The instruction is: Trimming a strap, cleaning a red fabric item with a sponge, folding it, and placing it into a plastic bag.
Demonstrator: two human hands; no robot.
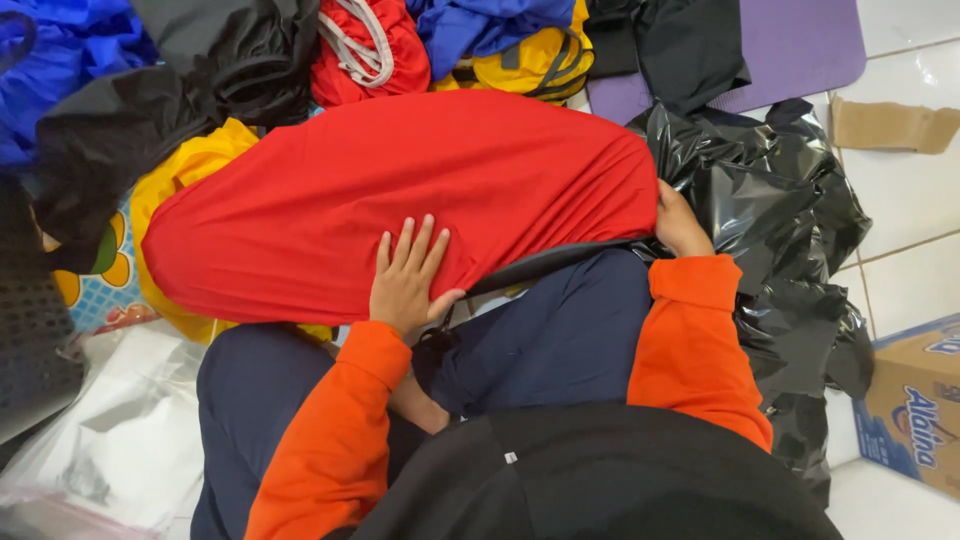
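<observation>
A large red fabric cover point(400, 190) lies stretched across my lap, long and oval. My left hand point(408, 278) rests flat on its near edge with the fingers spread. My right hand point(680, 225) grips the cover's right end, fingers tucked under the cloth and partly hidden. A grey edge of the cover point(545, 262) shows along its lower side. Both my sleeves are orange, and my legs are in dark blue trousers point(560, 340).
Piles of blue, black, red and yellow bags point(480, 40) lie beyond the cover. A crumpled black plastic bag point(790, 220) sits at the right, a purple mat point(790, 45) behind it. A cardboard box point(915, 405) stands at the far right on white tiles. Clear plastic bags point(110, 430) lie at left.
</observation>
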